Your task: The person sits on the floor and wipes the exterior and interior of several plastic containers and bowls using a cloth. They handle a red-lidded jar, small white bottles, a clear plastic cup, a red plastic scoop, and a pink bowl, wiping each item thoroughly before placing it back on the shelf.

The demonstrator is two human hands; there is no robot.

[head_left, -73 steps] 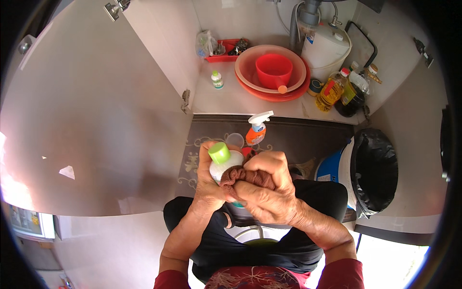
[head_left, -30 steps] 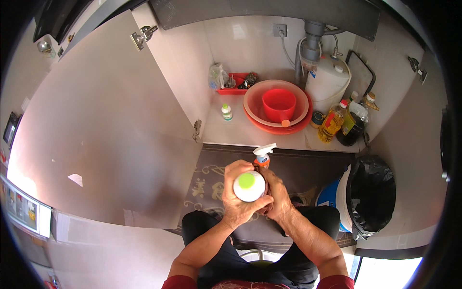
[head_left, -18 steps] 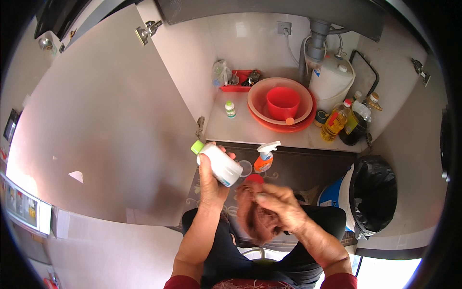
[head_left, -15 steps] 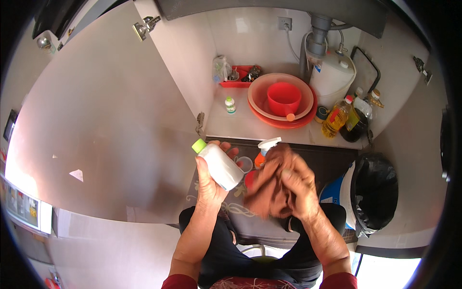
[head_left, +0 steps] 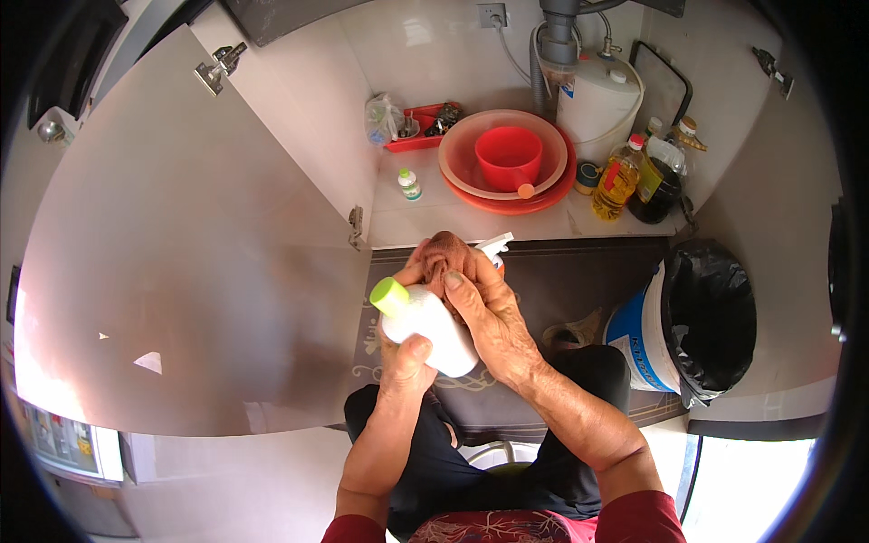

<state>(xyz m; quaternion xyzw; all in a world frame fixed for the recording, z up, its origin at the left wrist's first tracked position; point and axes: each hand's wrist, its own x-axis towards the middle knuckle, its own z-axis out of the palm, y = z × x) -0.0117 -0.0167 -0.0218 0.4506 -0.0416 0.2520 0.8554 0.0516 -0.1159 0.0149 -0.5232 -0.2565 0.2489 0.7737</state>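
A white bottle [head_left: 429, 331] with a bright green cap [head_left: 389, 296] is gripped in my left hand [head_left: 405, 360], tilted with its cap toward the upper left. My right hand [head_left: 493, 317] holds a bunched brown cloth [head_left: 446, 261] against the far side of the bottle. The cloth hides the left fingertips. Just behind the cloth, the white trigger head of a spray bottle [head_left: 494, 244] shows; the rest of it is mostly covered by my right hand.
Inside the open cabinet are nested red basins [head_left: 457, 149], a red dipper [head_left: 509, 156], a small green-capped bottle [head_left: 409, 185], a red tray [head_left: 424, 128], a white tank [head_left: 593, 104] and an oil bottle [head_left: 617, 181]. A black-lined bucket [head_left: 647, 330] stands right; a cabinet door [head_left: 199, 262] hangs left.
My right hand has brought the cloth leftward onto the bottle; before, it was apart and blurred. The view has shifted, and the bottle's cap now points a little nearer to me.
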